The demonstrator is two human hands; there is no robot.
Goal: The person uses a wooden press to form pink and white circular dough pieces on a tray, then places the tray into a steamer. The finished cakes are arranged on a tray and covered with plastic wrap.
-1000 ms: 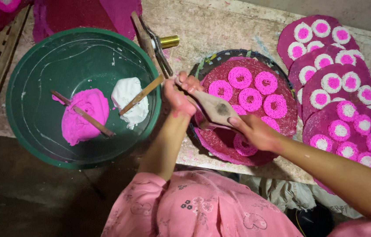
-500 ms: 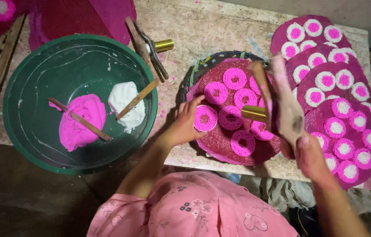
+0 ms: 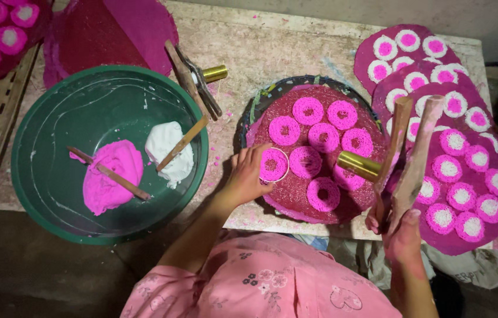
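The left hand (image 3: 247,175) reaches forward from a bare forearm that runs up from the lower middle of the view, elbow bent near the body. Its fingers (image 3: 260,154) curl loosely, tips pointing right, palm turned down. The right hand (image 3: 399,231) sits lower and closer to the body, forearm rising from the bottom right. It is closed in a grip, thumb up, knuckles toward the camera.
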